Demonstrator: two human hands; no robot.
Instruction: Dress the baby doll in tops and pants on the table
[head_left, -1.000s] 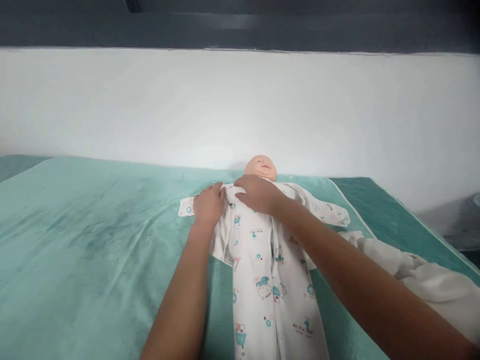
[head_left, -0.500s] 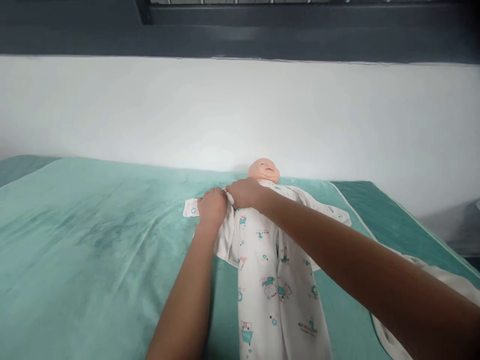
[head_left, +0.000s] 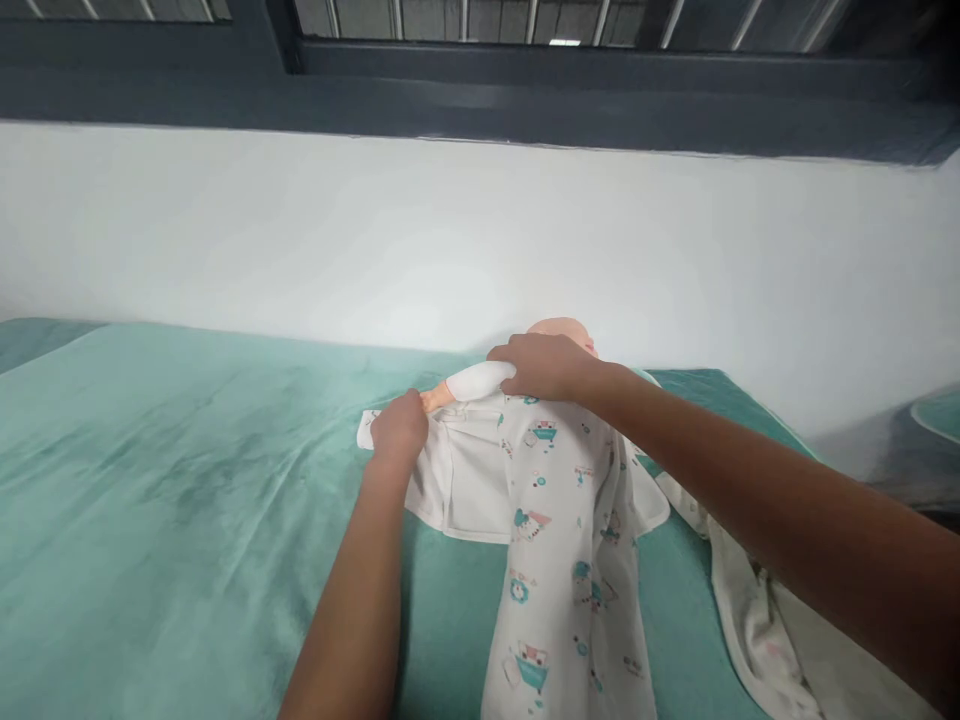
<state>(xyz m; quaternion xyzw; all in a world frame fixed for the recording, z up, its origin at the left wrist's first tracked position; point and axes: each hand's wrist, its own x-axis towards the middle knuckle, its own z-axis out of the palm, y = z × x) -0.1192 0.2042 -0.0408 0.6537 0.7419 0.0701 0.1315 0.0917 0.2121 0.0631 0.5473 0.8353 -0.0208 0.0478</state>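
A baby doll lies on its back, its head (head_left: 559, 327) mostly behind my right hand. Printed white baby clothes (head_left: 540, 520) cover its body and legs. Its arm, in a plain white sleeve (head_left: 480, 380), stretches out to the left with the bare forearm (head_left: 436, 397) showing. My left hand (head_left: 401, 425) is closed around the doll's hand. At the doll's shoulder my right hand (head_left: 541, 366) is closed on the upper end of the white sleeve. An opened white jacket (head_left: 480, 470) spreads under the arm, its printed cuff (head_left: 365, 430) sticking out past my left hand.
A green blanket (head_left: 187, 500) covers the bed. White cloth (head_left: 750, 610) lies bunched at the right, partly under my right forearm. Behind the bed stands a white wall (head_left: 337, 230) below a dark window frame (head_left: 465, 95) with bars.
The doll's white sleeve and forearm have come into sight between my hands, which are now farther apart. The doll's body and head have turned to the right. The view has tilted up slightly.
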